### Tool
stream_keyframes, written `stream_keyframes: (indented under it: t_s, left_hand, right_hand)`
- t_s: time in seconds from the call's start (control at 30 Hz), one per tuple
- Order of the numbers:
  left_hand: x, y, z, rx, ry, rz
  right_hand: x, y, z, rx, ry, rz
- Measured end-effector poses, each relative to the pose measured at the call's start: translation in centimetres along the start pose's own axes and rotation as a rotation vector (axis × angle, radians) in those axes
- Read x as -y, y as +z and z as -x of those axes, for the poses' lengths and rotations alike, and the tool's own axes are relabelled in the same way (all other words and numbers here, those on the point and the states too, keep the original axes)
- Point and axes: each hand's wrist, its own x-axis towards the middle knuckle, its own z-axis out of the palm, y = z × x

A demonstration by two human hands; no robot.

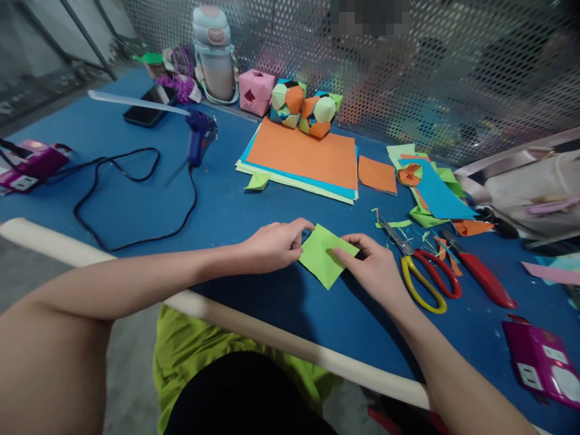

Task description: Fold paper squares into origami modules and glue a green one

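A square of light green paper (322, 257) with crease lines is held a little above the blue table, one corner pointing toward me. My right hand (369, 263) pinches its right corner, thumb on top and fingers beneath. At the left corner, my left hand (276, 246) has its fingers curled against the paper's edge, with the index finger bent near the far corner. Its thumb is mostly hidden. Right of my right hand lie scissors (426, 283) with one yellow and one red handle, beside a red-handled cutter (487, 279).
Stacked coloured sheets (303, 154) lie ahead, with folded paper balls (302, 109) and a pink paper cube (256, 92) behind. A blue glue gun (196, 136) trails its cord at left. A bottle (215, 60) stands by the mesh panel. Paper scraps (437, 187) lie right.
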Motion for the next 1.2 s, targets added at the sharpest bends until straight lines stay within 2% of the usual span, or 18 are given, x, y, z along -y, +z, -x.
stream_keyframes:
  t_s: [0.1,0.2,0.43,0.57,0.87,1.2]
  left_hand:
    - [0.4,0.0,-0.1,0.002,0.058,-0.068]
    - [1.0,-0.1,-0.3,-0.006,0.105,-0.109]
    - [1.9,-0.5,-0.6,0.039,0.291,-0.238]
    - [2.0,-0.7,-0.6,0.063,0.322,-0.297]
    - [1.9,-0.8,-0.3,0.062,0.397,-0.422]
    - [2.4,-1.4,-0.7,0.101,0.430,-0.353]
  right_hand:
    - [-0.6,-0.3,-0.4,0.047,-0.020,-0.011]
    - [-1.4,-0.8,-0.6,0.105,-0.099,0.034]
    - [-2.0,-0.8,-0.4,0.123,-0.419,0.140]
    - [-1.8,-0.6,-0.3,0.147,-0.557,0.109]
    - [-1.4,0.4,0.4,0.041,-0.624,0.205]
    - [-2.0,-0.1,0.2,0.107,-0.884,0.260]
